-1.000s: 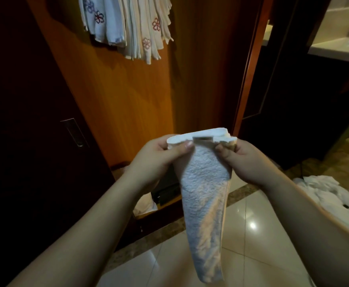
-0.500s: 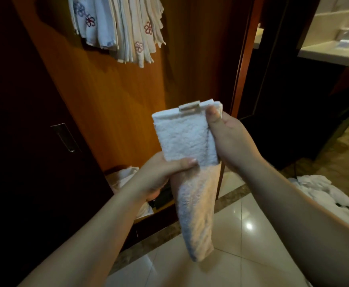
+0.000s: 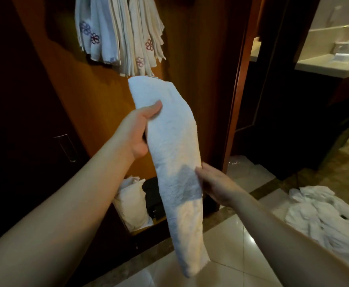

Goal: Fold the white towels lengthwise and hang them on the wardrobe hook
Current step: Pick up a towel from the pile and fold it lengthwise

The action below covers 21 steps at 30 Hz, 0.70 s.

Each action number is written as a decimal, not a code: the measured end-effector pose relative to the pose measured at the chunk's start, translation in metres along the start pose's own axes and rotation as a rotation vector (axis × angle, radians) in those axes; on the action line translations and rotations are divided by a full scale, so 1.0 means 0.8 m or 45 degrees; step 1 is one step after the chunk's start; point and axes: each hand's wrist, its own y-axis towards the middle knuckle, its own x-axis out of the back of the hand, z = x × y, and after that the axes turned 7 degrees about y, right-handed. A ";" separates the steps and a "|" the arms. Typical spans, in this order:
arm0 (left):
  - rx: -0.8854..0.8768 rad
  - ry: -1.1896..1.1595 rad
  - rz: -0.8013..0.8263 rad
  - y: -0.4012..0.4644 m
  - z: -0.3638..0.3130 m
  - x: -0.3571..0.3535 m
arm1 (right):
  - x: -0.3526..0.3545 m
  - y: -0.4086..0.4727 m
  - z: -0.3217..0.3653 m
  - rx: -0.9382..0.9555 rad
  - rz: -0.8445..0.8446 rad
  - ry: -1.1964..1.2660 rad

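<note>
A white terry-cloth towel [image 3: 170, 141], folded lengthwise into a long narrow strip, hangs tilted in front of the wooden wardrobe panel [image 3: 200, 59]; its top end reaches just below a bunch of pale flower-embroidered towels [image 3: 119, 32] hanging there; more white towels [image 3: 322, 216] lie crumpled on the floor.

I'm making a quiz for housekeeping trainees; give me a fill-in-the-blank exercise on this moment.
1. The folded white towel is gripped near its top by the ____ hand.
2. The right hand touches the towel's ____ edge with straight fingers.
3. The hanging towels above carry embroidered ____.
4. A heap of loose towels lies on the tiled ____.

Missing words: left; right; flowers; floor
</note>
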 end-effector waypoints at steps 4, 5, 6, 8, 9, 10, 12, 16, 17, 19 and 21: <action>-0.011 0.023 -0.066 0.015 -0.022 0.005 | -0.008 -0.005 -0.015 0.120 -0.103 -0.256; -0.003 0.030 -0.078 0.018 -0.025 0.006 | -0.011 -0.006 -0.013 0.158 -0.153 -0.365; 0.005 0.035 -0.089 0.021 -0.028 0.006 | -0.014 -0.006 -0.011 0.193 -0.200 -0.487; 0.024 0.034 -0.105 0.025 -0.033 0.006 | -0.018 -0.005 -0.007 0.256 -0.253 -0.706; 0.032 0.033 -0.111 0.026 -0.035 0.006 | -0.019 -0.005 -0.005 0.282 -0.264 -0.785; 0.035 0.037 -0.113 0.027 -0.038 0.006 | -0.020 -0.004 -0.003 0.304 -0.266 -0.849; 0.035 0.053 -0.115 0.028 -0.043 0.005 | -0.021 -0.002 0.001 0.340 -0.250 -0.951; 0.036 0.073 -0.112 0.028 -0.057 0.001 | -0.019 -0.002 0.009 0.391 -0.245 -0.997; 0.035 0.075 -0.111 0.028 -0.060 0.000 | -0.019 -0.003 0.012 0.371 -0.250 -0.952; 0.030 0.070 -0.103 0.027 -0.065 -0.001 | -0.021 -0.005 0.022 0.280 -0.203 -0.614; 0.029 0.052 -0.090 0.026 -0.070 -0.003 | -0.015 -0.002 0.028 0.116 -0.039 -0.041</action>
